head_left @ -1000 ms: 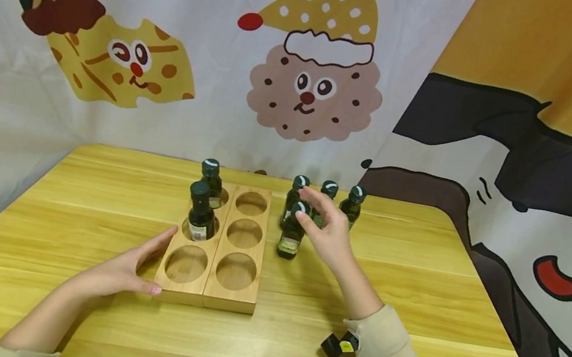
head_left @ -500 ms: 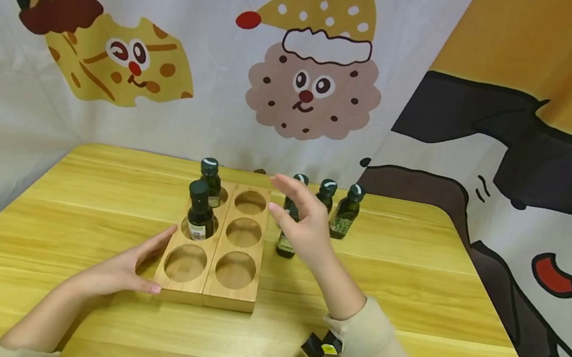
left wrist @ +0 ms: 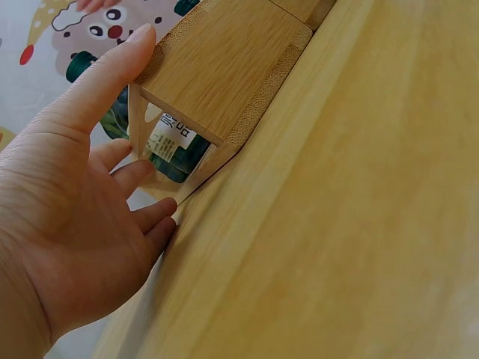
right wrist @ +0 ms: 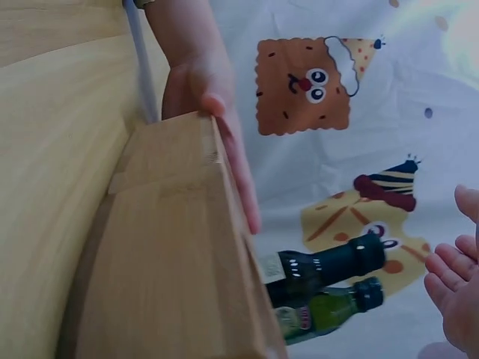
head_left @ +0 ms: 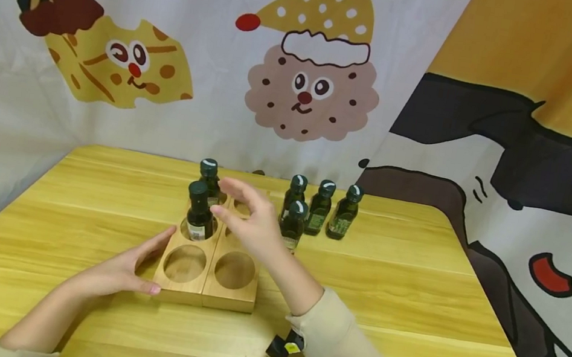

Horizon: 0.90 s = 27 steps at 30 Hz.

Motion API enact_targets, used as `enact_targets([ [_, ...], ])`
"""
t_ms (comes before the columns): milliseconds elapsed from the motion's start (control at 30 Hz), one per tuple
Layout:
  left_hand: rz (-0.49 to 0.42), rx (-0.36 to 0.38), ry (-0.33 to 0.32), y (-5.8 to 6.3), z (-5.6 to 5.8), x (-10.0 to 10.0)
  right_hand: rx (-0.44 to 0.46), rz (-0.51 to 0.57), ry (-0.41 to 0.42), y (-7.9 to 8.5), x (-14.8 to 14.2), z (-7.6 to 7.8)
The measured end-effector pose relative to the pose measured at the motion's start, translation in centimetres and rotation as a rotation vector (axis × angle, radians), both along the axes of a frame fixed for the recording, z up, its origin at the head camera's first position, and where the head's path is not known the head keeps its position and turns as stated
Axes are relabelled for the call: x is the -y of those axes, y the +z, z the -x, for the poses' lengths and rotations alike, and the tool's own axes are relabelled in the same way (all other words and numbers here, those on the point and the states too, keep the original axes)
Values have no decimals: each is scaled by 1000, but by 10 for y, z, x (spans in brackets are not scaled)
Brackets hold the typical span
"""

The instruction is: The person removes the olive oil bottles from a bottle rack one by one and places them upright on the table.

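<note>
Two wooden racks with round holes stand side by side, a left rack and a right rack. In the left rack, a dark green bottle stands in the middle hole and another green bottle in the back hole. My left hand lies along the left rack, thumb at its front corner and fingers at its side. My right hand hovers over the right rack, fingers spread, fingertips close to the middle bottle. In the right wrist view, that right hand shows apart from the two bottles' caps, holding nothing.
Right of the racks stand several green bottles: a front bottle, one behind it, a middle bottle and a rightmost bottle. A black device hangs at the right sleeve. A printed curtain hangs behind the table.
My right hand has moved left, from the standing bottles on the right to above the right rack beside the left rack's bottles. The left hand and the bottles have stayed in place.
</note>
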State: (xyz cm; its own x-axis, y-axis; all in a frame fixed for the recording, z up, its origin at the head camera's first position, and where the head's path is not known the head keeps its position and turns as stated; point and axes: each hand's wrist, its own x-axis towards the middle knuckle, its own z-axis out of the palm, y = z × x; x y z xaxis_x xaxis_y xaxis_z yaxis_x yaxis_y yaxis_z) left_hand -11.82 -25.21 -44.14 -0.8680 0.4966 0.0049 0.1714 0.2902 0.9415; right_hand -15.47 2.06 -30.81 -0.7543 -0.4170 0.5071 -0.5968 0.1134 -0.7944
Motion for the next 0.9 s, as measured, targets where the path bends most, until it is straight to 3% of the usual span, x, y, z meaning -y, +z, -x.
enact_targets([
  [67,-4,1,-2,0,0,0,36,-7,-6,-4,6,3],
  [333,20,-26,-6,-1,2,2,105,51,-5,-49,27,38],
  [600,26,-16,-5,0,1,2,119,32,-57,-59,40,46],
  [900,7,-12,-14,0,1,2,233,21,-102,-66,51,50],
])
